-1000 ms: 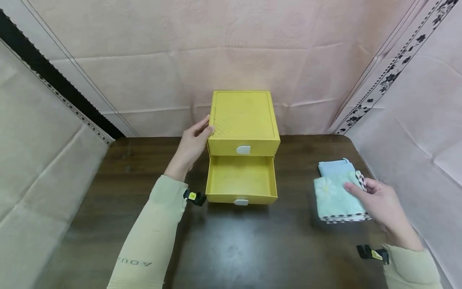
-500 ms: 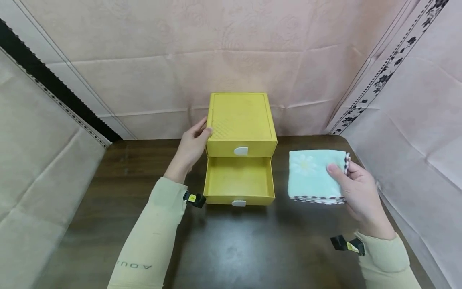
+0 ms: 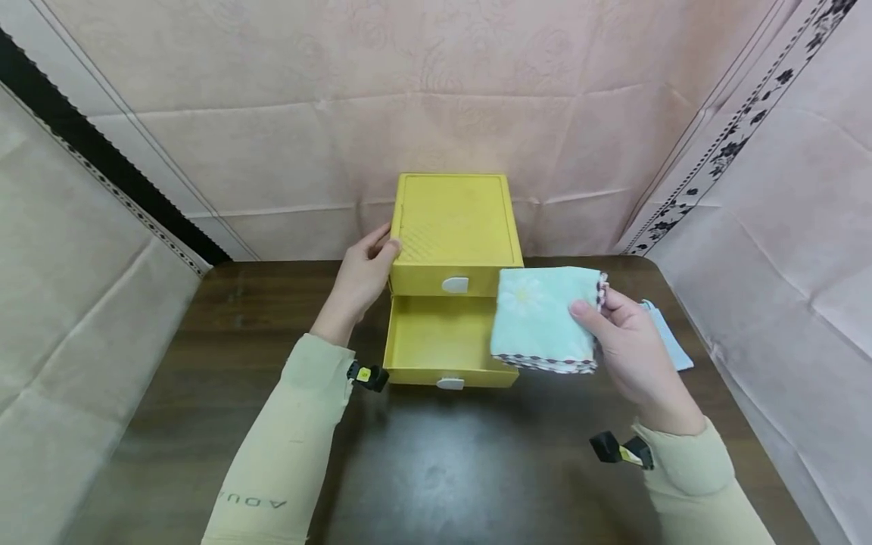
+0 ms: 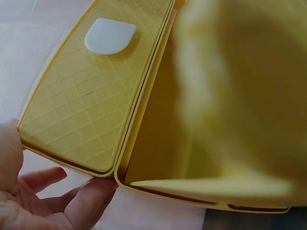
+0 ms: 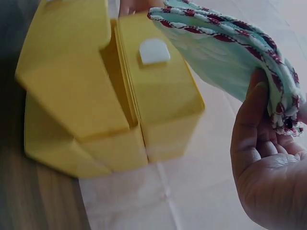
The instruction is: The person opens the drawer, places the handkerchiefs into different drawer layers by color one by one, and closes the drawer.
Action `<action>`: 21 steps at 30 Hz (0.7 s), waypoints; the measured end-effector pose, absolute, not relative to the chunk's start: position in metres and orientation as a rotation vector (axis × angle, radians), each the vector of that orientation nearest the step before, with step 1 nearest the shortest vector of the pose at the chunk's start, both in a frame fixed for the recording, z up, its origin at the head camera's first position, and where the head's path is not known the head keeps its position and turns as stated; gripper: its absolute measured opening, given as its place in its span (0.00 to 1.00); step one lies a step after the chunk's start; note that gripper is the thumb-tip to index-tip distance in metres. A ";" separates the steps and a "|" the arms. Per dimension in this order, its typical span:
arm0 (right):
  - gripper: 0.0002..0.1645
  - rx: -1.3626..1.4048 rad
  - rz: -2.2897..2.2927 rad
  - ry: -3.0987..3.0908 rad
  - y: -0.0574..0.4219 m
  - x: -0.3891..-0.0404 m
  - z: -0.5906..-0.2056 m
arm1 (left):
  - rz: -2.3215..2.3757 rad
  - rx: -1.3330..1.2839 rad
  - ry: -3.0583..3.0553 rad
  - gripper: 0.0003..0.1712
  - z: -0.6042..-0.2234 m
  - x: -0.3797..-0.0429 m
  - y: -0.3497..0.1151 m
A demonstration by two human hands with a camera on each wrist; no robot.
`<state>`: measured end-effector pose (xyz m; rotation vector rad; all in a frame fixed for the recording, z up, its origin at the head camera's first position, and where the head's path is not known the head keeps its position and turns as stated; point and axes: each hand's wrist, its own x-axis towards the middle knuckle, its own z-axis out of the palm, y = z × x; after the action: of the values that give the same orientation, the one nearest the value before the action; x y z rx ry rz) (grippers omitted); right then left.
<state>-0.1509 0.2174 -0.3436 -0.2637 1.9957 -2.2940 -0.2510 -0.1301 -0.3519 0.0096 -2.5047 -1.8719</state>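
A yellow two-drawer box (image 3: 453, 219) stands at the back of the table, its lower drawer (image 3: 439, 333) pulled out and its upper drawer pushed in. My left hand (image 3: 361, 276) holds the box's upper left side, with the thumb at the top front corner and fingers along the side. My right hand (image 3: 630, 344) pinches a folded mint-green towel (image 3: 541, 314) by its right edge, thumb on top. The towel has a pale flower and a braided dark-and-white border (image 5: 225, 28). In the head view it overlaps the right part of the lower drawer.
A light blue folded cloth (image 3: 668, 337) lies on the dark wooden table (image 3: 436, 469) at the right, partly hidden by the right hand. Pale fabric (image 3: 286, 151) hangs behind the table and at both sides. Both drawers have white tabs (image 4: 110, 36).
The right hand has lifted the mint-green towel off the light blue cloth and carried it left, up to the drawer. The left hand has stayed at the box.
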 end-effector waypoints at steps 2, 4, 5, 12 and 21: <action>0.22 -0.270 -2.288 1.981 0.205 -0.155 -0.343 | -1.868 0.020 -2.496 0.33 -0.351 -0.250 -0.131; 0.23 -0.266 -2.276 1.972 0.194 -0.158 -0.343 | -1.870 0.021 -2.482 0.32 -0.352 -0.250 -0.130; 0.24 -0.263 -2.266 1.969 0.188 -0.160 -0.343 | -1.872 0.018 -2.475 0.31 -0.352 -0.250 -0.130; 0.26 -0.271 -2.086 2.000 0.152 -0.170 -0.353 | -1.831 0.019 -2.468 0.31 -0.351 -0.247 -0.125; 0.16 -0.187 -1.741 2.347 0.128 -0.190 -0.372 | -1.815 0.063 -2.511 0.32 -0.350 -0.245 -0.127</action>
<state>-0.1898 0.1275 -0.3724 -0.1865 2.3472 -1.7408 -0.2450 -0.1272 -0.3502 0.0633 -2.5112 -1.8151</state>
